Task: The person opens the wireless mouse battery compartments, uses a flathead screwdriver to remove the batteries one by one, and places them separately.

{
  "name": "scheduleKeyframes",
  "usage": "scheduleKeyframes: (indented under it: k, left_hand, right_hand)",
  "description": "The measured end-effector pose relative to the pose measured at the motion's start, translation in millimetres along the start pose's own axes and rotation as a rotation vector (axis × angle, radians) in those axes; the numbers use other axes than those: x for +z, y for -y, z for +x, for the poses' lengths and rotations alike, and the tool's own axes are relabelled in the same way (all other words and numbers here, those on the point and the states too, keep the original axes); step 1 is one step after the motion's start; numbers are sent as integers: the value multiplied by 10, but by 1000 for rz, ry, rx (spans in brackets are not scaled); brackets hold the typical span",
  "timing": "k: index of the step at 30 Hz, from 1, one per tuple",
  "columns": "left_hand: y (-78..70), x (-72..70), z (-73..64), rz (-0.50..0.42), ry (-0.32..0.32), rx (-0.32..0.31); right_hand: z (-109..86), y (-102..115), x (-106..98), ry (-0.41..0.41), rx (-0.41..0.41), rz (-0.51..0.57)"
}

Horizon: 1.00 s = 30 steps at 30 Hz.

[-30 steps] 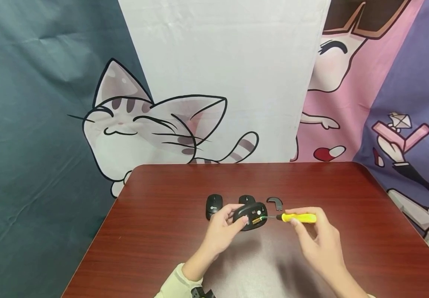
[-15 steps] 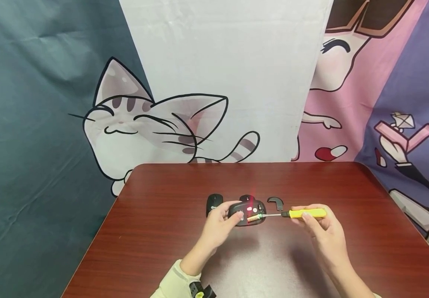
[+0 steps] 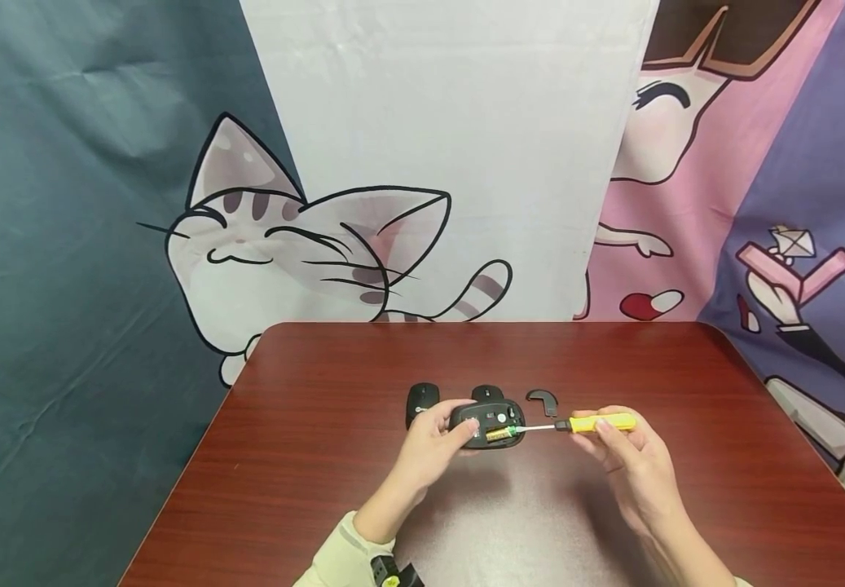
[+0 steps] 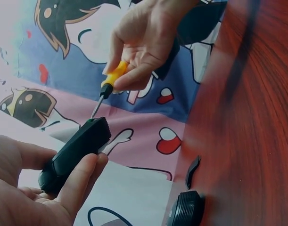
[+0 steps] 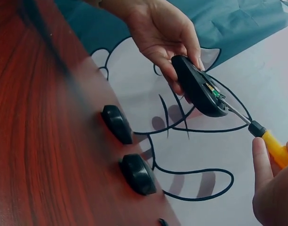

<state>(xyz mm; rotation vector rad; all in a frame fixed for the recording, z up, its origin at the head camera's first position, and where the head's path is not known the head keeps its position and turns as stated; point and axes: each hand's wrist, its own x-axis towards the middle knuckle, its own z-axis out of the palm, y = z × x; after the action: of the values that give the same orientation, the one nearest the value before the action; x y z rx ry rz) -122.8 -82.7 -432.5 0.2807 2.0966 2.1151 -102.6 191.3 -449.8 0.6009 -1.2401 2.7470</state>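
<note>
My left hand (image 3: 425, 447) holds a black computer mouse (image 3: 466, 438) above the table, its underside turned toward me, thumb across that face. A green and gold battery (image 3: 501, 433) lies in the mouse's uncovered compartment. In my right hand (image 3: 638, 465) is a screwdriver with a yellow handle (image 3: 601, 422), pinched between thumb and fingers. Its metal shaft (image 5: 237, 113) points left, and the tip is right at the green end of the battery, as the right wrist view also shows. Seen edge-on in the left wrist view, the mouse (image 4: 75, 153) sits between thumb and fingers.
Two more black mice stand on the table behind the held one: one mouse (image 3: 420, 401) to the left, another mouse (image 3: 487, 392) partly hidden. A curved black cover (image 3: 543, 401) lies to their right. The brown table (image 3: 305, 456) ends at a cartoon-print cloth (image 3: 437, 122).
Over the second, the screwdriver and right hand have shifted right, and the mouse slightly left with its underside tilted. A red glow seen on the mouse half a second ago is gone.
</note>
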Motion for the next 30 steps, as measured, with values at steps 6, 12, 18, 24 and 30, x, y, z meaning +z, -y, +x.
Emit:
scheduleKeyframes:
  k: [6,12,18,24,30]
  left_hand:
    - [15,-1,3,-27,3,-22]
    - [12,10,-8,-36,-1,-27]
    - [-5,19,-19,-41,-8,-43]
    - [-4,15,-7,-34,-10,-52]
    - [0,7,14,-51,-11,-71]
  right_hand:
    - [-13,-48,-35,-32,38,30]
    - [-37,-77,-37,-94,61,29]
    - [-37,-82,-41,-130,103,31]
    - [-36,-92,-39,-147,131,65]
    - [-39,-123,-31,-156,155,124]
